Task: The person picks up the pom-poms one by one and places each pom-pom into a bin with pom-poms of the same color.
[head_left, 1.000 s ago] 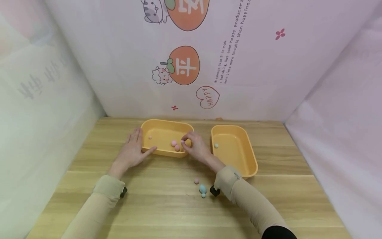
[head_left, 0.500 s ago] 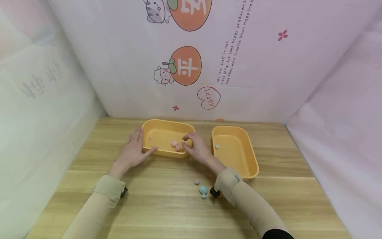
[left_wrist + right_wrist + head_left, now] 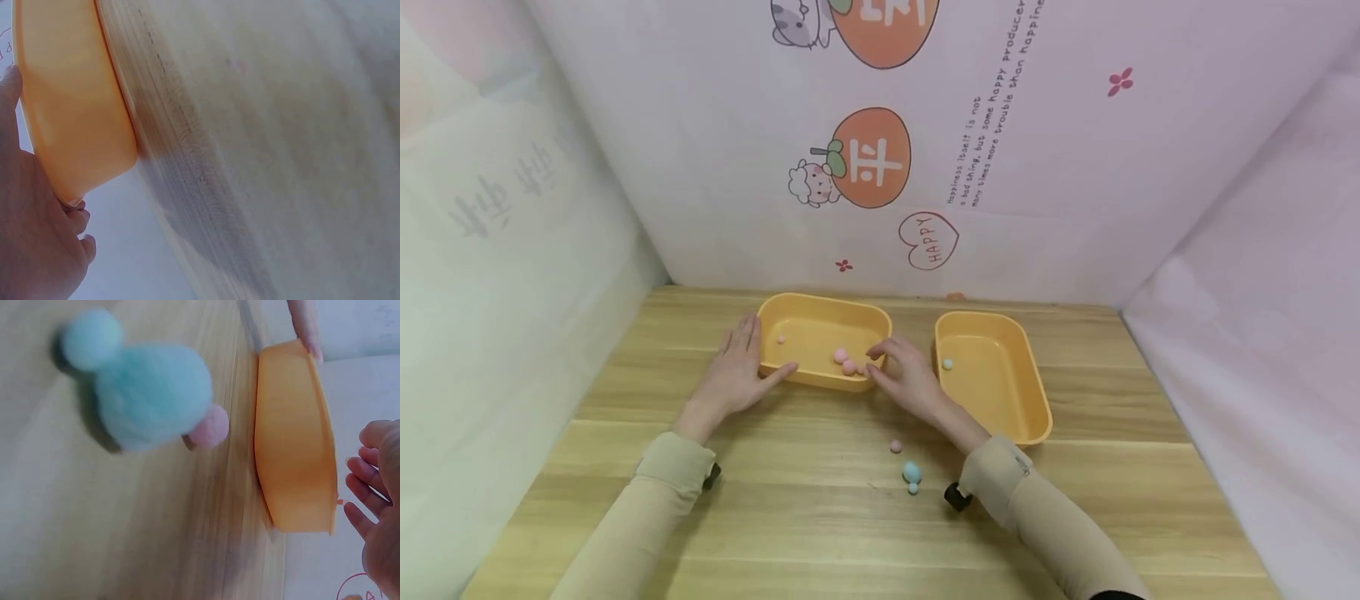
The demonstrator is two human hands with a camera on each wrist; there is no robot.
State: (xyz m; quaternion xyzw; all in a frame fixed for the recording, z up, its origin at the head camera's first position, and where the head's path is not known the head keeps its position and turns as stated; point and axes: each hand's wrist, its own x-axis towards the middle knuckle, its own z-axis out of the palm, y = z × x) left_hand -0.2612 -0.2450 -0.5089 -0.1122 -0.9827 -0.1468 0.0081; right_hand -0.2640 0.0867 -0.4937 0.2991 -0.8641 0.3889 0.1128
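Observation:
A yellow tray [image 3: 811,337] on the left holds several pink pom-poms [image 3: 840,357], most near its right end, with a tiny one [image 3: 781,340] at the left. My left hand [image 3: 730,372] rests against that tray's left end, fingers straight, thumb over the near rim. Just inside the right end hovers my right hand [image 3: 913,379], fingers loosely bent and apart; nothing shows between them. Beside its fingertips lies a small pink pom-pom [image 3: 861,369]. In the right wrist view, a light blue pom-pom [image 3: 153,394] looms close, with a pink pom-pom [image 3: 211,426] behind it.
To the right stands a second yellow tray [image 3: 992,396] with one pale green pom-pom [image 3: 947,364]. On the wooden table [image 3: 805,500], between the forearms, sit a pink pom-pom and two blue ones. A white printed cloth wall [image 3: 1022,242] rises behind the trays.
My right hand has let go of a small pink pom-pom in the left tray and drawn back slightly rightward, its fingers parted. The left hand stays at the tray's end.

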